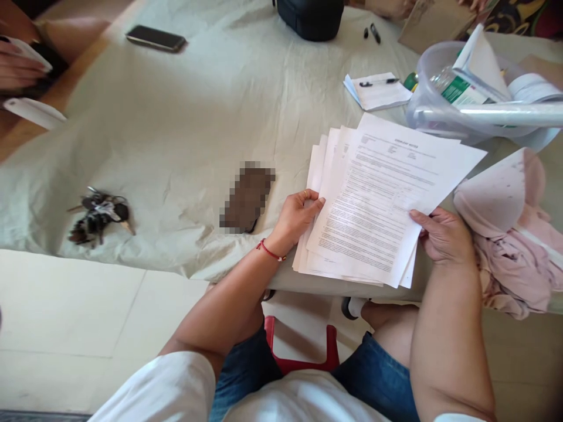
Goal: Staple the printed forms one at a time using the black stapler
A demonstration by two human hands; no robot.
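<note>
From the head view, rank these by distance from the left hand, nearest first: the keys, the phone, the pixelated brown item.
Measured from the left hand, which grips the papers:
1. Brown item, just left of the hand.
2. Keys, far left near the table's front edge.
3. Phone, at the far back left.

Stack of printed paper sheets [373, 205]: white, covered in fine black text with a centred heading on the top sheet. Sheets fanned, edges offset toward the left. Stack lies tilted at the near edge of the cloth-covered worktop [176, 135], its lower corner overhanging, gripped along both its side edges.
</note>
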